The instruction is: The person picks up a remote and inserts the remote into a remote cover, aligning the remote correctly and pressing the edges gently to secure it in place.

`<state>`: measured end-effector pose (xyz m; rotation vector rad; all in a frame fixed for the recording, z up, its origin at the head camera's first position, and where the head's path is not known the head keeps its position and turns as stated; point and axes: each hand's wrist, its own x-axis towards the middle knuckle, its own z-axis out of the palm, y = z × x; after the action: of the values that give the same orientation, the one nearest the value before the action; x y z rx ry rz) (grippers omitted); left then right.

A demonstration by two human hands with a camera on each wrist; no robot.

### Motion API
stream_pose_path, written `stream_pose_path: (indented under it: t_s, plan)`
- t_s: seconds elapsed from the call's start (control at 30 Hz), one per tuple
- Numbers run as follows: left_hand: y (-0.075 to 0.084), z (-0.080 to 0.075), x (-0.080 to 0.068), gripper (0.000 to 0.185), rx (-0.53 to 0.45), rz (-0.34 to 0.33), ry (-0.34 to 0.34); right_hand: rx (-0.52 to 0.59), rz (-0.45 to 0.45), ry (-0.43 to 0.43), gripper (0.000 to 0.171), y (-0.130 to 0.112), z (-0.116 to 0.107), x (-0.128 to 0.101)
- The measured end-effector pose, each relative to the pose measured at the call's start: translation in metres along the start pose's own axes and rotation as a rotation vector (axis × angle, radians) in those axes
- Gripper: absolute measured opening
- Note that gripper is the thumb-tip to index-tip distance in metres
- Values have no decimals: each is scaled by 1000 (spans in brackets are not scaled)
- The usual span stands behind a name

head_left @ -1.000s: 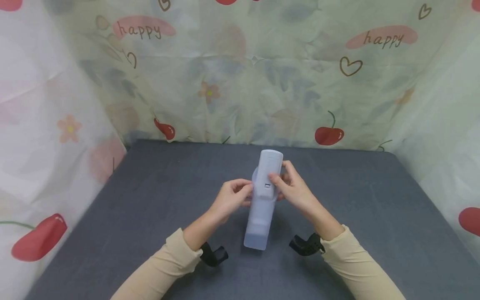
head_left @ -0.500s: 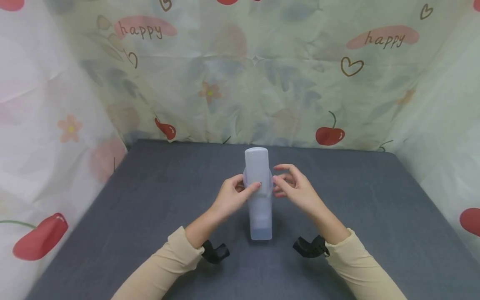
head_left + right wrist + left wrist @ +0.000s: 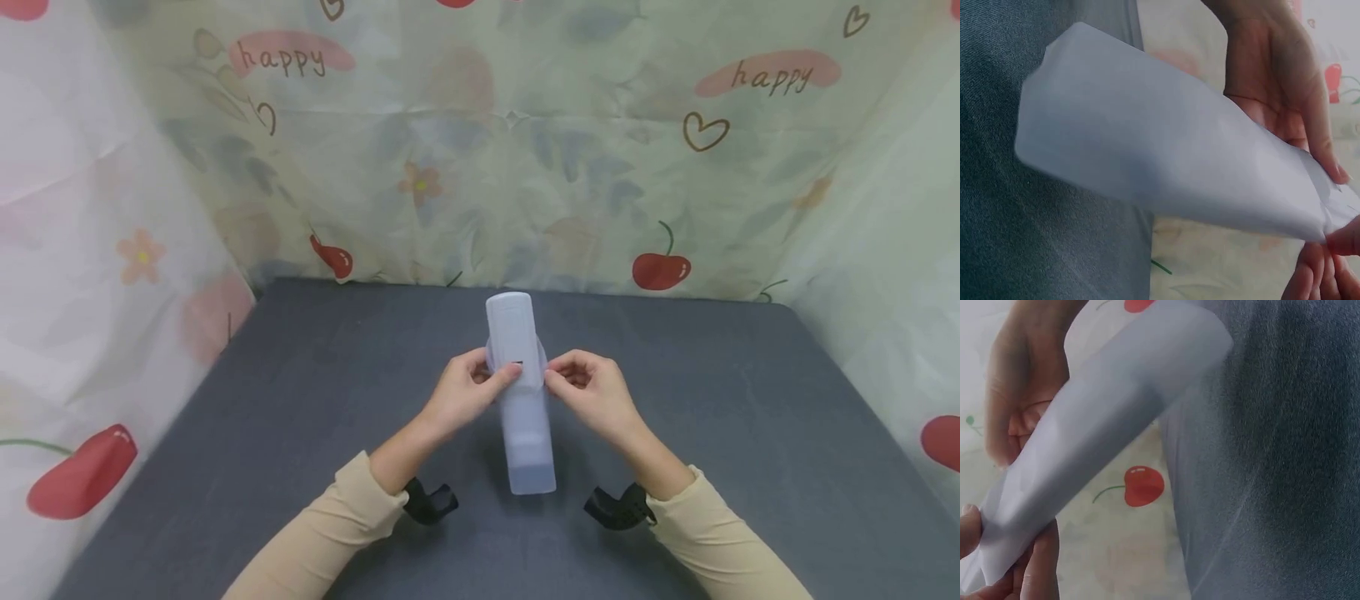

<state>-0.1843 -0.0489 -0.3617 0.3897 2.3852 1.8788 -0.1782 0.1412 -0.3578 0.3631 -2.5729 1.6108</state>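
Held thing: a pale, translucent white sleeve-like case [image 3: 521, 392], long and narrow with rounded corners, held up above the middle of the worktop [image 3: 750, 417], its far end raised and its near end lower, toward the person.
Case detail: a small dark slot sits on its upper face, level with the fingers; a rounded flap bulges out on both sides there.
Left hand: the left hand [image 3: 467, 396] pinches the case's left edge at about mid-length, thumb lying on the upper face next to the slot, fingers curled behind.
Right hand: the right hand [image 3: 592, 393] pinches the right edge at the same height, fingers bent inward, fingertips touching the flap.
Left wrist view: the case [image 3: 1094, 434] runs slantwise across the frame, with fingers at its lower left end and the other hand behind it.
Right wrist view: the case [image 3: 1166, 162] widens toward the left; fingertips nip its narrow end at the lower right.
Sleeves: both forearms wear beige sleeves [image 3: 330, 533], each with a black wrist mount [image 3: 429, 502].
Worktop: dark grey fabric surface.
Backdrop: a light curtain [image 3: 480, 142] printed with cherries, flowers, hearts and the word "happy" encloses 3 sides.
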Motion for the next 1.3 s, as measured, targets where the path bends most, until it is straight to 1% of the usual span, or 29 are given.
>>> stream_pose_path:
  t_s: [0.17, 0.37, 0.67, 0.8, 0.97, 1.03, 1.1, 1.2, 1.3]
  plan:
    - [0, 1, 0, 33, 22, 41, -23, 39, 7, 65, 10, -2, 3, 0]
    - [1, 3, -1, 32, 47, 55, -33, 42, 17, 110, 10, -7, 3, 1]
    - [0, 4, -2, 33, 81, 90, -46, 40, 44, 121, 11, -10, 3, 2]
    - [0, 4, -4, 34, 93, 104, -56, 26, 43, 122, 13, -10, 3, 3]
    - [1, 4, -5, 33, 81, 89, -75, 32, 30, 116, 11, -10, 3, 3]
    - [2, 3, -5, 33, 75, 80, -78, 38, 15, 96, 11, -10, 3, 3]
    - [4, 1, -5, 33, 72, 71, -74, 51, -3, 57, 10, -10, 2, 4]
    - [5, -2, -4, 33, 78, 58, -68, 84, -8, -35, 9, -9, 0, 5]
    - [4, -4, -2, 32, 101, 50, -72, 114, 28, -137, 10, -10, -3, 5]
